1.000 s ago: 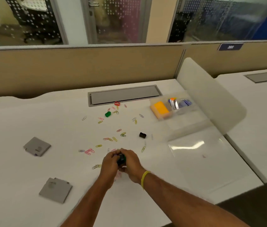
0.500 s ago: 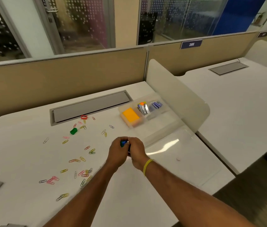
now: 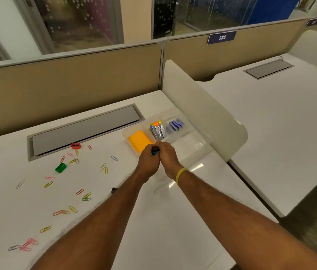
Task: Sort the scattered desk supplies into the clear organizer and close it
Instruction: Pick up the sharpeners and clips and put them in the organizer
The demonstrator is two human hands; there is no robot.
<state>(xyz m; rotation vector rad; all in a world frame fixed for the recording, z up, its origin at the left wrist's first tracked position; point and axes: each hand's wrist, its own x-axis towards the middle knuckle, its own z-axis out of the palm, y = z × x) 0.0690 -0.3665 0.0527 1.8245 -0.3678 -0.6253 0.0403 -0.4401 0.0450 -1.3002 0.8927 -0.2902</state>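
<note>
Clear organizer (image 3: 192, 142) open on the white surface (image 3: 7, 156), at its right end, directly beyond both hands. Left hand (image 3: 148, 162) and right hand (image 3: 167, 158) pressed close together at the organizer's near-left edge, fingers curled in, gripping a small blue-green item (image 3: 155, 152) between them; too covered to name. Yellow band (image 3: 180, 176) round the right wrist. Just past the knuckles, an orange block (image 3: 139, 142) in the left compartment; silver pieces with an orange and yellow top (image 3: 158, 130) in the middle one; blue-purple pieces (image 3: 175, 125) in the one to the right. Clear lid (image 3: 227, 176) folded flat toward the viewer, under the right forearm. Cream divider panel (image 3: 202, 106) upright just behind the organizer. Further left, coloured paper clips (image 3: 85, 196) scattered loose across the surface, a green sharpener (image 3: 60, 168) among them, a red sharpener (image 3: 76, 146) beside the grey cable hatch (image 3: 83, 129). Small dark thing (image 3: 113, 190) against the left forearm, mostly hidden
</note>
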